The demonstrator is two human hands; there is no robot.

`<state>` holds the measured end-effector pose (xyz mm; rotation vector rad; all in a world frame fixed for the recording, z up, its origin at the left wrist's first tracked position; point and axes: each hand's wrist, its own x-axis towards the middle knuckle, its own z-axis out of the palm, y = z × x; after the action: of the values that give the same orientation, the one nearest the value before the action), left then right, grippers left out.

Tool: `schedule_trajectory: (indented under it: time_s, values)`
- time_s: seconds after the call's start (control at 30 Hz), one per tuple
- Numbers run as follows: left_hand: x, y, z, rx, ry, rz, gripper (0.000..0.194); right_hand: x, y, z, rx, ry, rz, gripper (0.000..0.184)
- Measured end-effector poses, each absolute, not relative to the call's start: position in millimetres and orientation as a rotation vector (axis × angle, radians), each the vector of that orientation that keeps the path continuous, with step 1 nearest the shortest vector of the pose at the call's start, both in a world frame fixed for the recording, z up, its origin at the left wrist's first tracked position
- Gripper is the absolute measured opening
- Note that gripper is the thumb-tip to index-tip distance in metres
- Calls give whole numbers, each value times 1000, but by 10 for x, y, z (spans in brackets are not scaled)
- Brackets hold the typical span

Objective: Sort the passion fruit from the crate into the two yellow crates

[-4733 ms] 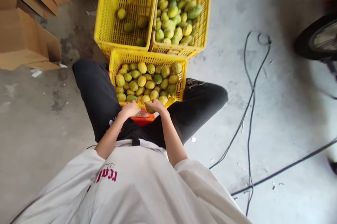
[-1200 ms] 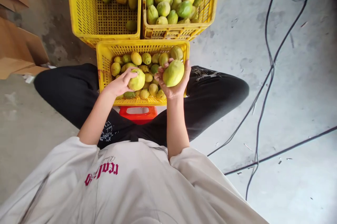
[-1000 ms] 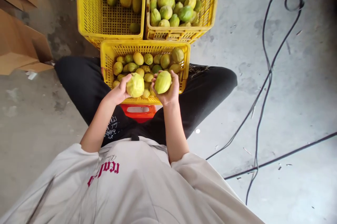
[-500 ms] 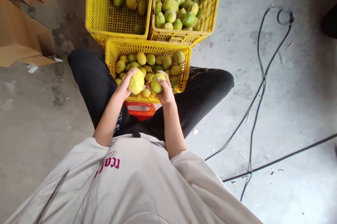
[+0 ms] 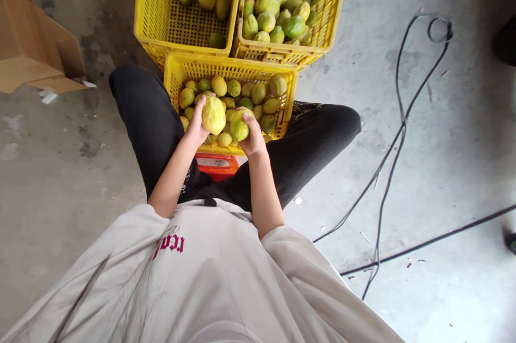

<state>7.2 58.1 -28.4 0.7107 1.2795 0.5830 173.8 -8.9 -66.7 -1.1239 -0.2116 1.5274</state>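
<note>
My left hand (image 5: 197, 123) is closed around a large, bumpy yellow lemon (image 5: 213, 115). Close beside it, my right hand (image 5: 255, 137) grips a smaller, greener lemon (image 5: 239, 129), its thumb lying over the top. Both fruits are held above the near yellow crate (image 5: 229, 62), which stands between my knees. Several yellow and green lemons (image 5: 258, 93) lie in that crate, some of them hidden by my hands.
Behind it, a yellow crate (image 5: 145, 15) on the left contains several lemons scattered on its bottom. The right crate (image 5: 338, 4) is piled with yellow-green fruit (image 5: 266, 4). Cardboard (image 5: 36, 36) lies at the left; a black cable (image 5: 397, 144) loops across the floor at the right.
Both hands keep hold of their lemons. The left lemon has turned slightly in my fingers, and the view has shifted a little.
</note>
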Motion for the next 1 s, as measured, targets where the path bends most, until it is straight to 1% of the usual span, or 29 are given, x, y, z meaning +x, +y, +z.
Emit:
schedule_trajectory:
  time_s: [0.13,0.27,0.33,0.47,0.53,0.63,0.8,0.9,1.0]
  values:
    - [128,524,-169,580,1300,655,40,1755,-92,-678,-1192,-187,1522,57]
    - [142,499,-184,576,1195,658,18,1734,-111,-688,-1240,-222,1484,64]
    - [143,505,-227,622,1237,663,13,1720,-118,-682,-1231,-259,1483,65]
    - [159,508,-309,674,1319,697,17,1697,-118,-648,-1229,-369,1444,54]
    - [172,502,-323,669,1321,725,18,1687,-111,-639,-1249,-387,1413,54]
    - [187,508,-307,664,1313,743,27,1677,-94,-652,-1298,-330,1397,57]
    - [177,562,-291,591,1294,717,43,1693,-69,-669,-1238,-146,1459,48]
    - [156,569,-331,514,1253,786,46,1700,-68,-618,-1160,-98,1553,54]
    - [142,549,-357,506,1229,839,54,1689,-69,-550,-1129,-127,1573,62]
